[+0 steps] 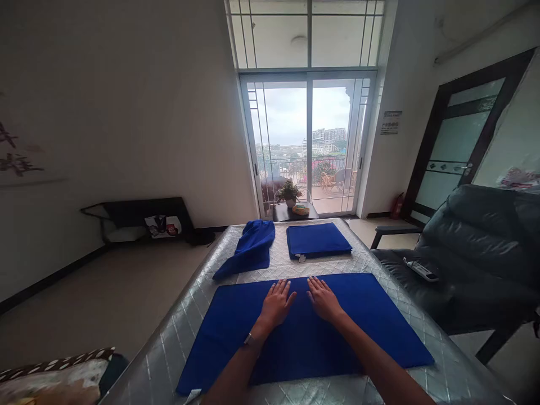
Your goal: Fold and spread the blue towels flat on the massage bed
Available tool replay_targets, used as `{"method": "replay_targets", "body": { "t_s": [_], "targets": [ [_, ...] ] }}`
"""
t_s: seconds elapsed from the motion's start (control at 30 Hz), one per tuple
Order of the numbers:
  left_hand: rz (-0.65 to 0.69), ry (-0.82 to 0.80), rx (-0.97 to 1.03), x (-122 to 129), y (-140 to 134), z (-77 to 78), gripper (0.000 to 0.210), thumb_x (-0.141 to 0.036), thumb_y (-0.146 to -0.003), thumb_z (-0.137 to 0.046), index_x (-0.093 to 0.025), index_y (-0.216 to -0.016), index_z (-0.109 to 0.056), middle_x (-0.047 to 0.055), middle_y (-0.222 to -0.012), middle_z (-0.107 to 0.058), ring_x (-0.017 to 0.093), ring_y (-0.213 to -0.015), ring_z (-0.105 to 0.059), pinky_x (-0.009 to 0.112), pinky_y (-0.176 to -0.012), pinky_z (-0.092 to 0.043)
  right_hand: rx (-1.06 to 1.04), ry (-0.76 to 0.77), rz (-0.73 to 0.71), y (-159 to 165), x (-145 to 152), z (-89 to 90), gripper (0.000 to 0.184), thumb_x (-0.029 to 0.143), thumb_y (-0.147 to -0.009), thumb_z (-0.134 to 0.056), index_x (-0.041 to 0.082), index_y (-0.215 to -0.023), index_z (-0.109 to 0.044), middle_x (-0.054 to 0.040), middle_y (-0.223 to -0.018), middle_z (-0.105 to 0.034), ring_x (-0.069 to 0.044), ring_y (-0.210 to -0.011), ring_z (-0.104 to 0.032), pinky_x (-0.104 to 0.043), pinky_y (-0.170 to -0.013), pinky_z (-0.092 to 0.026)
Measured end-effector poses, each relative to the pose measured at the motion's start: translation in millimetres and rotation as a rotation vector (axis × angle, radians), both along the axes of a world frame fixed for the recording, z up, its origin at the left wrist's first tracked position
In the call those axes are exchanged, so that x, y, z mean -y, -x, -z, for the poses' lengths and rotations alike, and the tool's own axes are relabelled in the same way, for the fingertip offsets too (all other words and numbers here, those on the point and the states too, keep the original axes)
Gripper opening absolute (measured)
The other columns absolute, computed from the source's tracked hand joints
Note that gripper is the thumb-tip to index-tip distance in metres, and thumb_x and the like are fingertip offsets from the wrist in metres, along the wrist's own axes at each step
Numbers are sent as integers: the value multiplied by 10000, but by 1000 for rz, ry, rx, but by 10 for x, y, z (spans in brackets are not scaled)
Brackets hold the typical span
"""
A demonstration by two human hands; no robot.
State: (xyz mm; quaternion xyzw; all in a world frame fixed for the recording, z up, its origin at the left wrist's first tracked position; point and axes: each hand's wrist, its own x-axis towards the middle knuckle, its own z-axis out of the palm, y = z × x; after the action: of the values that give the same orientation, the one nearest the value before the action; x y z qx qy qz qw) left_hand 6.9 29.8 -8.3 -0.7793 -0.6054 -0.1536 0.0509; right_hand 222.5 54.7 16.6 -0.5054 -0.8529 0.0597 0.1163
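Observation:
A blue cloth (312, 349) lies spread flat across the near part of the table, with a white tag at its near left corner. My left hand (276, 304) rests palm down on it, left of the middle, near the far edge. Beside it, a short gap to the right, my right hand (324, 299) lies flat on the same cloth. Both hands have their fingers stretched out and hold nothing. Beyond the spread cloth sits a neat stack of folded blue cloth (318, 239) with white tags showing. Left of that stack lies a crumpled blue cloth (253, 244).
A silvery quilted cover (164, 343) drapes the table. Close on the right stands a dark leather armchair (476, 247) with a remote-like device (422, 271) on its seat. A potted plant (289, 193) is on a small table at the far end. A black bench (143, 216) stands along the left wall.

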Motion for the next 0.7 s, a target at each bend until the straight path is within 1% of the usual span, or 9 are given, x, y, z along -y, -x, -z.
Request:
{"method": "replay_targets", "body": {
  "t_s": [0.07, 0.13, 0.23, 0.33, 0.4, 0.47, 0.6, 0.67, 0.7],
  "targets": [
    [18, 8, 14, -30, -273, 30, 583, -486, -1063, -216, -188, -1513, -438, 107, -1569, -449, 244, -1476, -363, 478, -1212, -313, -15, 39, -27, 233, 35, 61, 603, 306, -1009, -230, 85, -1556, -352, -105, -1626, -304, -203, -1523, -215, -398, -1245, -148],
    [-3, 31, 23, -44, -398, 72, 590, -483, -1066, -198, -181, -1512, -439, 109, -1568, -447, 244, -1476, -364, 480, -1211, -312, -19, 58, -20, 336, 52, 130, 606, 280, -997, -233, 89, -1563, -335, -97, -1633, -285, -201, -1526, -202, -396, -1247, -123],
    [-18, 39, 26, -38, -398, 115, 598, -501, -1060, -206, -192, -1526, -418, 110, -1578, -428, 251, -1483, -351, 495, -1212, -303, -23, 67, 0, 331, 53, 181, 614, 326, -1010, -212, 105, -1573, -315, -83, -1640, -270, -194, -1529, -193, -392, -1247, -100],
    [-44, 73, 11, -21, -227, 112, 623, -533, -1050, -204, -199, -1542, -391, 103, -1597, -394, 245, -1495, -325, 486, -1223, -274, -6, 91, 48, 199, 15, 151, 645, 425, -1025, -190, 116, -1581, -296, -74, -1647, -252, -190, -1533, -175, -395, -1247, -89],
    [-105, 118, -8, -9, 26, 104, 643, -553, -1044, -193, -201, -1551, -374, 99, -1613, -363, 241, -1508, -295, 481, -1230, -250, 22, 108, 106, 4, -40, 123, 665, 463, -1025, -187, 120, -1588, -272, -67, -1654, -235, -189, -1537, -156, -398, -1248, -81],
    [-196, 156, -28, 10, 412, 107, 650, -558, -1040, -196, -200, -1557, -361, 106, -1622, -347, 249, -1516, -273, 491, -1231, -231, 65, 118, 177, -311, -117, 117, 666, 464, -1024, -186, 125, -1593, -259, -61, -1659, -224, -187, -1538, -149, -400, -1247, -80],
    [-430, 168, -25, 96, 1364, 165, 703, -565, -1024, -215, -126, -1558, -345, 175, -1622, -324, 307, -1510, -280, 549, -1212, -233, 147, 107, 374, -1182, -301, 181, 660, 433, -1017, -212, 117, -1594, -252, -77, -1659, -231, -200, -1534, -168, -414, -1243, -108],
    [-527, 159, -7, 148, 1728, 202, 742, -579, -1013, -202, -88, -1551, -344, 200, -1615, -325, 327, -1500, -298, 568, -1201, -244, 171, 99, 474, -1569, -381, 219, 656, 415, -1015, -219, 102, -1591, -257, -93, -1658, -235, -206, -1531, -183, -414, -1238, -137],
    [-555, 156, 0, 170, 1849, 217, 757, -585, -1009, -192, -77, -1547, -349, 204, -1611, -332, 331, -1496, -307, 571, -1198, -249, 182, 96, 508, -1713, -412, 229, 654, 406, -1016, -222, 93, -1589, -261, -99, -1657, -237, -210, -1529, -194, -408, -1236, -151]
  ]
}}
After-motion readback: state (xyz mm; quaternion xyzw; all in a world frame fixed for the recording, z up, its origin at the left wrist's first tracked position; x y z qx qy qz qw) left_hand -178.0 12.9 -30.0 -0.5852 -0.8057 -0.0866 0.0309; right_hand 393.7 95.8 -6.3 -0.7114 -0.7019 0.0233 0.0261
